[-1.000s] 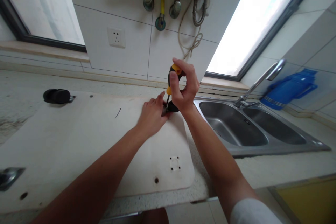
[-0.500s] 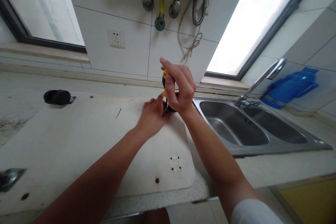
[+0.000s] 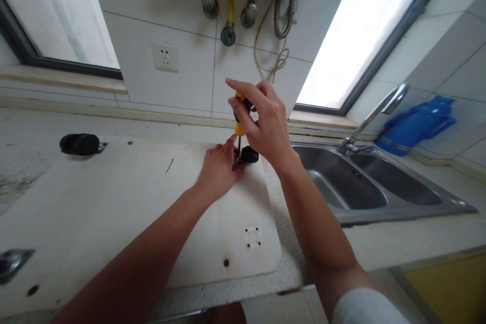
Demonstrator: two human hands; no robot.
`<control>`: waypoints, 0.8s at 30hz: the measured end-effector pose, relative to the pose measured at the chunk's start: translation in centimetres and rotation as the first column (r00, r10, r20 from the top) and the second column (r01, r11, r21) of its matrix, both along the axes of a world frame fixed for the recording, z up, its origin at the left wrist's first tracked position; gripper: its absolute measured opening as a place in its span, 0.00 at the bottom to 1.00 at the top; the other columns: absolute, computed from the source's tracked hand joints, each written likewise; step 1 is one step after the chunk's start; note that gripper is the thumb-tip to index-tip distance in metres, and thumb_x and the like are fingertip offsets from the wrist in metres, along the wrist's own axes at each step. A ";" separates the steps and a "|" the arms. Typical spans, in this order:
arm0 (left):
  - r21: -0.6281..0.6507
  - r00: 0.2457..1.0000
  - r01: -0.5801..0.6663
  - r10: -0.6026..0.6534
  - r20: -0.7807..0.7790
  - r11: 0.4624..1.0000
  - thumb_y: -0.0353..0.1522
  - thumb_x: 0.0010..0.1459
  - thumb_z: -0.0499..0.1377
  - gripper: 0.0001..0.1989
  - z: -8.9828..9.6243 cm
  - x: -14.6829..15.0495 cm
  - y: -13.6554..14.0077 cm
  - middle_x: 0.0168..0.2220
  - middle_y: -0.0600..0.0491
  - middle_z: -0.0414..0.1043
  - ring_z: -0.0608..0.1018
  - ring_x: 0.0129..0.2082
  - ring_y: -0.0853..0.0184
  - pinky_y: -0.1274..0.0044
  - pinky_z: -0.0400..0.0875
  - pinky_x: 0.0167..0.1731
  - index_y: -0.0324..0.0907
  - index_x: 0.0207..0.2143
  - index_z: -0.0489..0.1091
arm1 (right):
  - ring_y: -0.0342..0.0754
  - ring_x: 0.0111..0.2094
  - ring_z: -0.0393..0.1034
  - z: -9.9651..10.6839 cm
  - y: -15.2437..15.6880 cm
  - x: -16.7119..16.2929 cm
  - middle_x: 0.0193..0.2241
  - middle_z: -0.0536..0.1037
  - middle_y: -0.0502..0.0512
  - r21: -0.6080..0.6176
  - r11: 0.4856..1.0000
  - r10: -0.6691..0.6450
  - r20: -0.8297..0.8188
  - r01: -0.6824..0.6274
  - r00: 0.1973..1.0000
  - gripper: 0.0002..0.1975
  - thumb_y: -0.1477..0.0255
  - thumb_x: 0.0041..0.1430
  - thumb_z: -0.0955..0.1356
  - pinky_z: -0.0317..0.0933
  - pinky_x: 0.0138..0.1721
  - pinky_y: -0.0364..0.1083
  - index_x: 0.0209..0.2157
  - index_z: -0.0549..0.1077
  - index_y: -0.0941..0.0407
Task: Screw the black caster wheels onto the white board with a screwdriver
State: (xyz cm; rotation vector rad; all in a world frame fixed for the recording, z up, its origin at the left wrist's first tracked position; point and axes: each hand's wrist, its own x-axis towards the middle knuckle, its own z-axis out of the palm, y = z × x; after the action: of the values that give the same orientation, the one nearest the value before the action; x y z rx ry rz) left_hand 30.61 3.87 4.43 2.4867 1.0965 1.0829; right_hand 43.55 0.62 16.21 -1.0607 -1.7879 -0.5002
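Right hand (image 3: 268, 121) holds yellow-and-black screwdriver (image 3: 239, 128), index finger extended; shaft near upright, pointing down at metal bracket (image 3: 236, 162) of black caster (image 3: 250, 154). Caster sits at far right corner of white panel (image 3: 132, 202), which lies flat on bench (image 3: 30, 124). Left hand (image 3: 217, 169) rests on panel, fingers at bracket; whether pinching, cannot tell. Second caster (image 3: 79, 144) near panel's far left corner.
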 end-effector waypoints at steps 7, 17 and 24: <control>-0.003 1.000 0.009 -0.009 -0.009 1.000 0.36 0.65 0.70 0.37 0.1 -0.1 0.1 0.54 0.45 0.85 0.83 0.56 0.46 0.58 0.74 0.56 0.42 0.72 0.59 | 0.52 0.53 0.73 0.2 0.1 0.5 0.50 0.78 0.57 0.047 0.999 0.005 -0.005 -0.005 1.000 0.20 0.59 0.82 0.61 0.69 0.60 0.55 0.56 0.81 0.51; 0.002 1.000 -0.001 0.001 -0.017 1.000 0.37 0.67 0.69 0.32 -0.2 0.0 -0.1 0.52 0.44 0.84 0.82 0.54 0.46 0.57 0.73 0.55 0.42 0.68 0.62 | 0.49 0.51 0.74 0.4 -0.2 -0.2 0.49 0.80 0.55 -0.043 0.986 0.157 -0.050 -0.159 0.986 0.15 0.61 0.79 0.67 0.69 0.59 0.51 0.57 0.81 0.51; -0.008 1.000 0.019 -0.019 -0.004 1.000 0.36 0.66 0.70 0.34 0.0 0.0 -0.1 0.53 0.45 0.84 0.82 0.55 0.46 0.57 0.73 0.55 0.41 0.69 0.61 | 0.52 0.50 0.70 0.2 -0.4 -0.9 0.44 0.75 0.57 0.060 0.993 -0.092 -0.140 0.101 0.986 0.14 0.58 0.76 0.70 0.68 0.58 0.55 0.42 0.80 0.53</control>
State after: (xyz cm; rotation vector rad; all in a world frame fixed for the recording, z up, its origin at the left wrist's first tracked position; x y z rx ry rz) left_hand 30.57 3.78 4.47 2.4896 1.0737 1.0660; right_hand 42.68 0.26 16.40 -1.1120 -1.5949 -0.5292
